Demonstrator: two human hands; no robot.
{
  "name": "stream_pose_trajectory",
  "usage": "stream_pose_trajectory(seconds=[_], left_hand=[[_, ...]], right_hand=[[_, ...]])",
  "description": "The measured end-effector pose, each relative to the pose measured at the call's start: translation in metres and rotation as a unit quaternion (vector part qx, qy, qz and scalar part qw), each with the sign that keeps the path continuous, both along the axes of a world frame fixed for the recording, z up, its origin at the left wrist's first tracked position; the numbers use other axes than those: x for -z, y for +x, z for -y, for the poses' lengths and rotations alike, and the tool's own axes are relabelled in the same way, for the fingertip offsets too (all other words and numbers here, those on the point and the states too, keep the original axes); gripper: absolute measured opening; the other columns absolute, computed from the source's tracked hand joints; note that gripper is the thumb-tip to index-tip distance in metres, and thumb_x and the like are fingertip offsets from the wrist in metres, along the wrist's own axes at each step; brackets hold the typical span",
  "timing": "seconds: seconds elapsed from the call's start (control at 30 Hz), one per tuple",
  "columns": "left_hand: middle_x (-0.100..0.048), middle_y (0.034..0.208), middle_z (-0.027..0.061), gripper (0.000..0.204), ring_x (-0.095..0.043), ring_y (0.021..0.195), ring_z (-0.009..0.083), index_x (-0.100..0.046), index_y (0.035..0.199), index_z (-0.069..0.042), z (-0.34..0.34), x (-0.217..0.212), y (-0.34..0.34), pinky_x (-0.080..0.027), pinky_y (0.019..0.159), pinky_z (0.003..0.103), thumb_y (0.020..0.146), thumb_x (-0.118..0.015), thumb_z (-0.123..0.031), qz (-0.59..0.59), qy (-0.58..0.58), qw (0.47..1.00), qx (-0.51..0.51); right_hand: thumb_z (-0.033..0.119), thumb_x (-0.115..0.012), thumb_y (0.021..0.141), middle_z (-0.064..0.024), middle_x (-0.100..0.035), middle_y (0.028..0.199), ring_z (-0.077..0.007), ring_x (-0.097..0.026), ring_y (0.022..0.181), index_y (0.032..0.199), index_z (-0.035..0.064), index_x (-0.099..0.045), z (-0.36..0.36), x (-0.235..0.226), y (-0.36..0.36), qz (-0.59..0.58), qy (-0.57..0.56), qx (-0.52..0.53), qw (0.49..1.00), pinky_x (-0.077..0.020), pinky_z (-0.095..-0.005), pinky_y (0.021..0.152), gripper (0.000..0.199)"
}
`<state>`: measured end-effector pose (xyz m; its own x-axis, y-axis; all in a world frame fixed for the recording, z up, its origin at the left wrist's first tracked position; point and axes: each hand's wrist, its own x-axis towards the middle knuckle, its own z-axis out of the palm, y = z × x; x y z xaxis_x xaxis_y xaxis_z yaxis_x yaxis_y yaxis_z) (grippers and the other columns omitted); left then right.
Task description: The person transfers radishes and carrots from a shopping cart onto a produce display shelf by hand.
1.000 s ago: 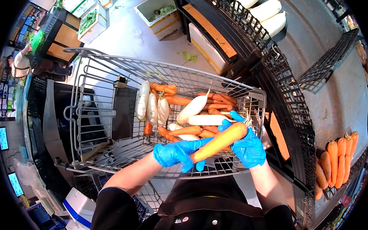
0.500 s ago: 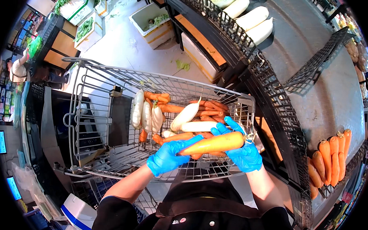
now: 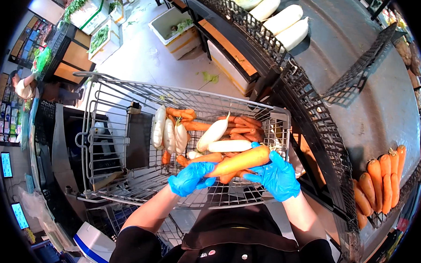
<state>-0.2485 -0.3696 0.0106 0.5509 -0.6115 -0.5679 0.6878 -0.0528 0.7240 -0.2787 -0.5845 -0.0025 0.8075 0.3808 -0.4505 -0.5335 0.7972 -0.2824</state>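
Orange and thick, tapering toward its left tip, the large carrot (image 3: 239, 161) lies slanted above the wire cart (image 3: 102, 141), gripped at both ends by the blue-gloved left hand (image 3: 189, 177) and right hand (image 3: 278, 177), fingers curled around it.

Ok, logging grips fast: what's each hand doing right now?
Left hand: closed on the lower end of the big carrot.
Right hand: closed on that carrot's upper end, above the wire cart.

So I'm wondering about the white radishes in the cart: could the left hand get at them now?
Probably not at once: the left hand grips a big carrot; the radishes lie uncovered nearby.
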Motion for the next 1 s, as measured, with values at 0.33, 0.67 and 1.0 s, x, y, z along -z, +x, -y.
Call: stream_pose_trajectory(seconds=[0.33,0.67,1.0], left_hand=[[-0.04,0.105,0.0132,0.046,-0.04,0.095,0.0228,-0.038,0.105,-0.003,-0.062,0.097,-0.015,-0.029,0.082,0.03,0.072,-0.038,-0.036,0.091,0.286,0.87,0.391],[-0.044,0.097,0.0172,0.04,-0.044,0.09,0.0267,-0.042,0.097,-0.002,-0.136,0.191,0.024,-0.038,0.073,0.035,0.061,-0.049,-0.02,0.026,0.629,0.756,0.182],[-0.054,0.077,0.0131,0.036,-0.051,0.074,0.0257,-0.052,0.083,-0.006,-0.137,0.226,0.02,-0.042,0.061,0.033,0.054,-0.054,-0.029,-0.078,0.586,0.801,0.101]], right_hand=[[0.017,-0.054,0.067,-0.0084,-0.046,0.092,-0.021,-0.05,0.077,0.097,0.0069,-0.036,-0.048,0.084,-0.011,-0.174,-0.217,-0.206,0.938,-0.0453,-0.0335,0.06,0.037],[0.035,-0.049,0.065,-0.0157,-0.05,0.084,-0.0249,-0.051,0.07,0.097,0.0033,-0.04,-0.054,0.148,-0.002,-0.165,-0.476,-0.57,0.649,-0.0413,-0.0324,0.057,0.046],[0.027,-0.05,0.066,-0.0114,-0.049,0.083,-0.0191,-0.049,0.074,0.096,0.0028,-0.042,-0.083,0.138,0.013,0.05,-0.588,-0.444,0.674,-0.0387,-0.0268,0.064,0.039]])
